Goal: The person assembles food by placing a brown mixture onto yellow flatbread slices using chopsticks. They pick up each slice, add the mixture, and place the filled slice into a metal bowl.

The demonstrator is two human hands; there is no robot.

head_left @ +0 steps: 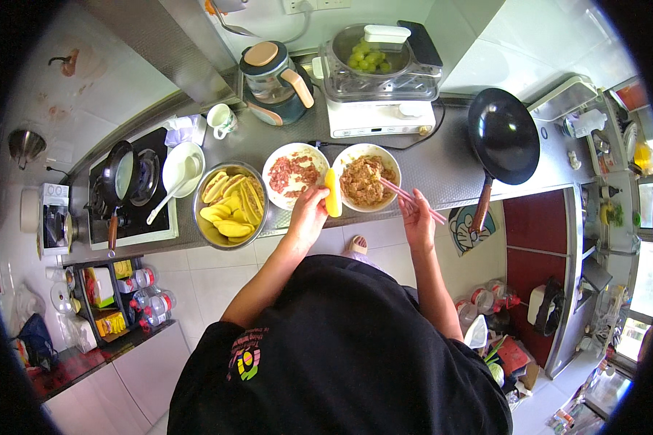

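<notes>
My left hand [310, 217] is closed round a long, smooth yellow piece [333, 193], held upright between two white bowls; its exact kind I cannot make out. Pinched in my right hand [418, 220] is a pair of pink chopsticks [401, 192], their tips over the brownish minced filling [363, 179] in the right white bowl [395, 165]. The left white bowl [270, 161] holds reddish minced meat [292, 175]. Farther left, a steel bowl [202, 230] is filled with several similar yellow pieces [231, 210].
Behind the bowls stand an electric kettle [276, 80], a mug [222, 120] and a white appliance [381, 119] with grapes [368, 56] in a pot on top. A black wok [504, 134] lies right. Left are a white bowl with ladle [183, 168] and a small pan [120, 172] on the stove.
</notes>
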